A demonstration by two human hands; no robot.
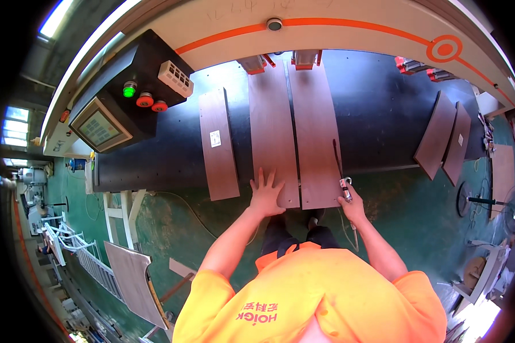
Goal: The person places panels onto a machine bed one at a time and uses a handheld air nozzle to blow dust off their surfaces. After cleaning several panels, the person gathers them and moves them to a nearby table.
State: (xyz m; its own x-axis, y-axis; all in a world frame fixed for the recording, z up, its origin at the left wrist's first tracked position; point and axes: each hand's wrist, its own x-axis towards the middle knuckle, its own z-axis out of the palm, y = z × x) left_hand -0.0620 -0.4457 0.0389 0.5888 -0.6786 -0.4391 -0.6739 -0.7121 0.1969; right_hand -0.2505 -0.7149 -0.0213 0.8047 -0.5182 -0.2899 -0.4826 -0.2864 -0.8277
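Two long brown wood-grain boards lie side by side with a narrow gap on the black machine table [171, 166]. My left hand [265, 193] rests with spread fingers on the near end of the left board [273, 131]. In my right hand [351, 201] is an air blow gun [345, 187]; its thin dark nozzle points away from me over the right board [316, 131]. A hose hangs from the gun beneath that hand. Small holes show at the boards' near ends.
A labelled board [218, 143] lies further left; two more boards [435, 134] lie at the right. Red-tipped clamps [252, 64] stand over the boards' far ends. The control box [137, 86] overhangs the table's left side. A leaning panel [133, 280] stands lower left.
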